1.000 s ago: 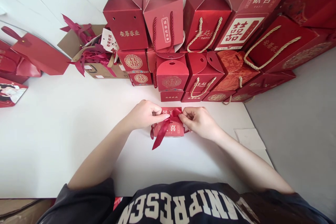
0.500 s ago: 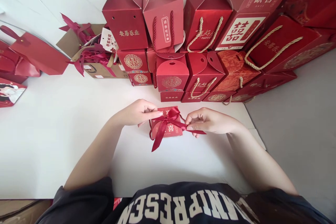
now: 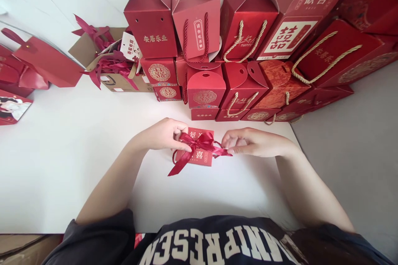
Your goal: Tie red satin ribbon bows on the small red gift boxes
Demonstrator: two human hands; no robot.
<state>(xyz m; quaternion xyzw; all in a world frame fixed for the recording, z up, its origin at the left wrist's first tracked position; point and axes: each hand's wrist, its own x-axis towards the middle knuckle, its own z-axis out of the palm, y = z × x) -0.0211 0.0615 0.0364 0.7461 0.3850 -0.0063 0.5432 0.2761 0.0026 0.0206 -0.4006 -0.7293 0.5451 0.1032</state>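
Observation:
A small red gift box with gold characters lies on the white table in front of me. A dark red ribbon is tied in a bow on top of it, with one tail trailing down to the left. My left hand pinches the bow's left loop at the box's left edge. My right hand pinches the ribbon's right tail, held out taut to the right of the box.
Stacked red gift boxes with rope handles line the back of the table. A brown carton holding loose red ribbons stands at back left, with flat red boxes further left. The table's right edge borders grey floor.
The bow has been pulled tighter and flatter. The box has shifted slightly left and turned, the left tail swinging further left. My right hand drew the right tail outward from the knot.

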